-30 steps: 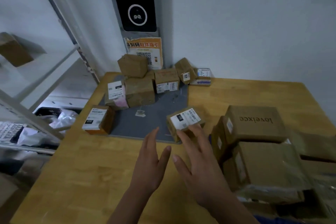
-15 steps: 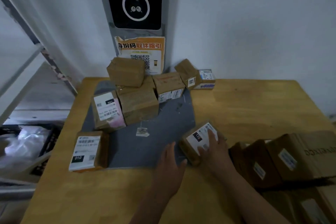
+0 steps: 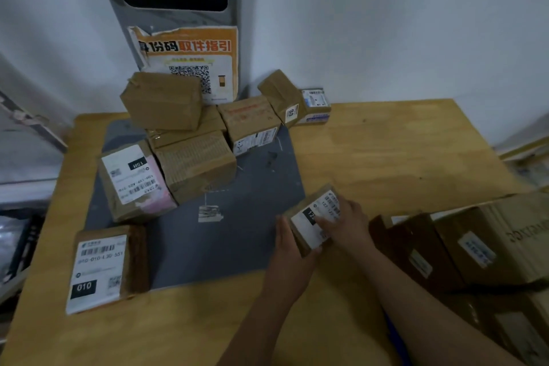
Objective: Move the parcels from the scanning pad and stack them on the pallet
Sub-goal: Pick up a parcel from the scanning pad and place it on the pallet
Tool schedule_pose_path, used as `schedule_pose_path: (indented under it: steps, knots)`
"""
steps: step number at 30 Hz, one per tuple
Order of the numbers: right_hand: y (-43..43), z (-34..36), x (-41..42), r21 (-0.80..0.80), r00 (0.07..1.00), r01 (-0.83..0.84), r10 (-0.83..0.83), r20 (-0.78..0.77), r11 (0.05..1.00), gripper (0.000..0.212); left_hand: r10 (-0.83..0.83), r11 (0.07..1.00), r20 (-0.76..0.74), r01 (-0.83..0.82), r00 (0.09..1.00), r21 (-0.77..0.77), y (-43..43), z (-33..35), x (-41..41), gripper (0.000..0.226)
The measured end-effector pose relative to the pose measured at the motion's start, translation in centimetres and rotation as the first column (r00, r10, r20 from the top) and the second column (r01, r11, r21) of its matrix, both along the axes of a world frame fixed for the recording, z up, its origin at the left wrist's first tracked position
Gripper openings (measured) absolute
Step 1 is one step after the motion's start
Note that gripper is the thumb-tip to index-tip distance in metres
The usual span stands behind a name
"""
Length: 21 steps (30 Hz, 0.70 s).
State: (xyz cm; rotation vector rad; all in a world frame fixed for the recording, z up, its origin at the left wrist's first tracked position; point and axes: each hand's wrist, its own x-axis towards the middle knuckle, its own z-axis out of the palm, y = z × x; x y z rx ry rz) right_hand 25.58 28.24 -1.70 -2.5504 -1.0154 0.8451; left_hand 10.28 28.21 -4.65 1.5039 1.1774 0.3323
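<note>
Cardboard's finally in hand: a second ago you were only reaching, now your left hand grips the small parcel by its near side and your right hand curls over the label, lower middle, at the scanning pad edge. Maybe lifted already, too dim to tell. The other parcels wait upper left.

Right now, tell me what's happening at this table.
A person grips a small labelled parcel between both hands at the near right corner of the grey scanning pad: the left hand cups its left end, the right hand curls over its top. Whether it has left the pad is unclear. A pile of parcels sits at the pad's far left, a parcel marked 010 at its near left edge. To the right, larger boxes stand on the wooden table.
</note>
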Motion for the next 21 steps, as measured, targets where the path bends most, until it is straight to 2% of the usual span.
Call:
schedule_pose_path:
  steps: [2,5,10,15,21]
  knots:
    - [-0.6,0.9,-0.8,0.012,0.999,0.025,-0.024,-0.039,1.0,0.077,0.073,0.997,0.058,-0.073,0.996,0.004,-0.1,0.4,0.1,0.102]
    - [-1.2,3.7,-1.8,0.109,0.998,0.004,0.002,-0.063,0.994,0.074,0.144,0.984,0.09,-0.152,0.985,0.093,0.3,2.5,-0.3,0.096]
    - [-2.1,11.3,-2.8,0.221,0.981,-0.162,0.133,0.139,0.962,0.06,0.181,0.909,0.059,-0.19,0.982,0.37,0.8,8.1,-0.8,0.084]
    - [-3.7,18.8,-2.1,0.352,0.923,-0.295,0.168,0.347,0.888,0.059,0.165,0.824,0.032,-0.155,0.986,0.545,-0.2,15.7,0.0,0.097]
    - [-7.6,25.1,2.4,0.522,0.916,-0.299,0.087,0.391,0.799,0.057,0.139,0.681,-0.016,-0.084,0.99,0.728,-2.9,23.4,3.0,0.094]
